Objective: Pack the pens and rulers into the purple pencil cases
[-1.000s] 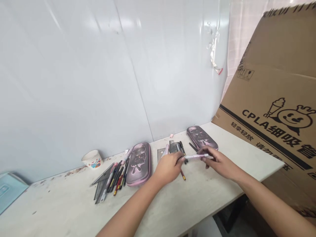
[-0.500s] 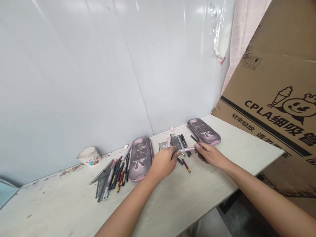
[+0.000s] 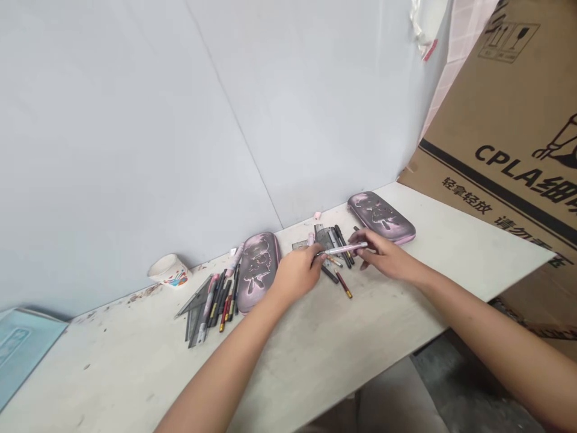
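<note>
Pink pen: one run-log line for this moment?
left hand: grips pen end | right hand: grips other end | pen: over loose pens on table

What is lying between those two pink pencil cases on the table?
Seen from the head camera: the left hand and right hand hold a pink pen there, above loose dark pens and grey rulers.

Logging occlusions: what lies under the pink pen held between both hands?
Below the pink pen, loose dark pens and a grey ruler lie on the table. The left hand and right hand cover whatever is beneath them.
</note>
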{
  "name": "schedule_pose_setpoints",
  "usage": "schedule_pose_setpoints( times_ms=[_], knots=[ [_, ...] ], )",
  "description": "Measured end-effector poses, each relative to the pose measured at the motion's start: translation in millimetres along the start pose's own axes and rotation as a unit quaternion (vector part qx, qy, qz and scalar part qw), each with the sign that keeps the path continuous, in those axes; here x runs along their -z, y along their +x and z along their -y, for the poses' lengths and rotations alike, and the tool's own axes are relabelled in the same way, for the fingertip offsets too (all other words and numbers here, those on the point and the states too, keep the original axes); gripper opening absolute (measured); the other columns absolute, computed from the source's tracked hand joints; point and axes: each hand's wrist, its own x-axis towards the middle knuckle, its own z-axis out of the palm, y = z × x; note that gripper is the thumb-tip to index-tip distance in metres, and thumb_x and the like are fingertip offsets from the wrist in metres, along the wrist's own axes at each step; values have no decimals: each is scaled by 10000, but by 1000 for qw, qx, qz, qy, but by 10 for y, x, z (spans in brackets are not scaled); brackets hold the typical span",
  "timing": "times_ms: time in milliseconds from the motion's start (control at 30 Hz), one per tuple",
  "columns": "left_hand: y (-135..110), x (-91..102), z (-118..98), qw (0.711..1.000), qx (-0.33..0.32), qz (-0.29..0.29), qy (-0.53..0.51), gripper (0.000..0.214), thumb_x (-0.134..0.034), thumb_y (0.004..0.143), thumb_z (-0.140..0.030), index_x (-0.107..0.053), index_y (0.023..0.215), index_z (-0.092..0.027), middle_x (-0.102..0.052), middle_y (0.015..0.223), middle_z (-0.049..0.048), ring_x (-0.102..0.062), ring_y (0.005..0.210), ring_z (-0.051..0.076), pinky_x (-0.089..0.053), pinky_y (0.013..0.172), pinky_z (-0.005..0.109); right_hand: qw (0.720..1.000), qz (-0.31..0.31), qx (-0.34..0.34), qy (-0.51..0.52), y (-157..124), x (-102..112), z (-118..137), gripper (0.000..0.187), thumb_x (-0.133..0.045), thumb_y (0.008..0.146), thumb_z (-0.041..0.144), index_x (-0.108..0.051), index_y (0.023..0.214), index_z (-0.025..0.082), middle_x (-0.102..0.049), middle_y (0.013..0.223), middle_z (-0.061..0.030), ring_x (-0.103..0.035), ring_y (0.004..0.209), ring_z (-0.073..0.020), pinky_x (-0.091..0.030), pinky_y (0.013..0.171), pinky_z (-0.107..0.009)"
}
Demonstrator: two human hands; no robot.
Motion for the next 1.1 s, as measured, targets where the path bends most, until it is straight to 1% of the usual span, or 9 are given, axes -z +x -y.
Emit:
schedule_pose_setpoints(
  times_ms=[133, 200, 400, 633, 733, 833, 900, 967, 1100],
  knots=[
    [106, -12, -23, 999, 8, 9, -37, 307, -339, 884, -365, -588, 965, -205, -638, 853, 57, -575, 778, 185, -380, 651, 258, 998, -4, -38, -48, 45, 85, 4, 308, -419, 838, 499, -480, 797, 201, -544, 612, 22, -526, 530, -116, -428, 502, -258],
    [179, -28, -23, 993, 12, 46, -107, 302, -352, 874, -375, -597, 883, -199, -612, 778, 34, -544, 714, 157, -375, 638, 247, 994, -35, -11, -107, 48, 129, -12, 306, -393, 862, 464, -460, 720, 201, -504, 529, 37, -500, 495, -111, -400, 523, -256],
    [332, -12, 17, 899, 120, 234, -349, 332, -431, 825, -485, -561, 789, -181, -334, 518, -54, -240, 427, 67, -181, 408, 207, 966, -67, 110, -224, -41, 189, -96, 130, -413, 873, 282, -508, 904, 199, -590, 746, -15, -552, 660, -140, -400, 613, -264],
    [222, 102, 100, 847, 142, 306, -411, 334, -499, 787, -497, -503, 715, -171, -299, 548, -55, -209, 436, 52, -143, 414, 199, 886, -139, 278, -344, -169, 289, -184, 190, -357, 873, 148, -516, 966, 193, -602, 955, -87, -544, 914, -195, -418, 800, -330],
    [199, 81, 140, 911, 103, 228, -328, 318, -419, 839, -448, -548, 783, -163, -421, 595, -13, -361, 501, 84, -293, 478, 216, 860, -149, 242, -423, -175, 370, -235, 209, -357, 887, 173, -535, 995, 185, -607, 962, -92, -545, 919, -208, -414, 760, -321],
    [220, 36, 109, 995, 55, 38, -79, 282, -397, 859, -354, -605, 921, -174, -570, 815, 66, -507, 778, 172, -392, 691, 288, 823, -137, 191, -517, -164, 391, -243, 243, -350, 888, 173, -566, 1000, 176, -608, 952, -99, -538, 895, -220, -388, 662, -306],
    [232, 15, 50, 995, 26, -49, 84, 267, -407, 854, -289, -616, 990, -194, -580, 946, 96, -483, 955, 232, -377, 793, 339, 804, -150, 179, -547, -166, 380, -212, 258, -350, 883, 161, -575, 1009, 177, -605, 966, -105, -529, 891, -224, -367, 623, -303],
    [235, 9, -15, 985, -1, -73, 156, 269, -409, 850, -251, -613, 1020, -206, -567, 1010, 108, -450, 1028, 258, -366, 829, 361, 799, -163, 181, -549, -182, 367, -156, 261, -351, 883, 164, -575, 1016, 180, -605, 972, -105, -526, 888, -225, -363, 616, -303],
    [241, 8, -98, 995, 8, -65, 69, 295, -376, 871, -299, -603, 1025, -191, -585, 961, 99, -505, 938, 229, -392, 773, 320, 842, -180, 182, -475, -223, 346, -30, 225, -376, 894, 240, -564, 1004, 184, -607, 977, -89, -542, 903, -222, -399, 684, -308]
  ],
)
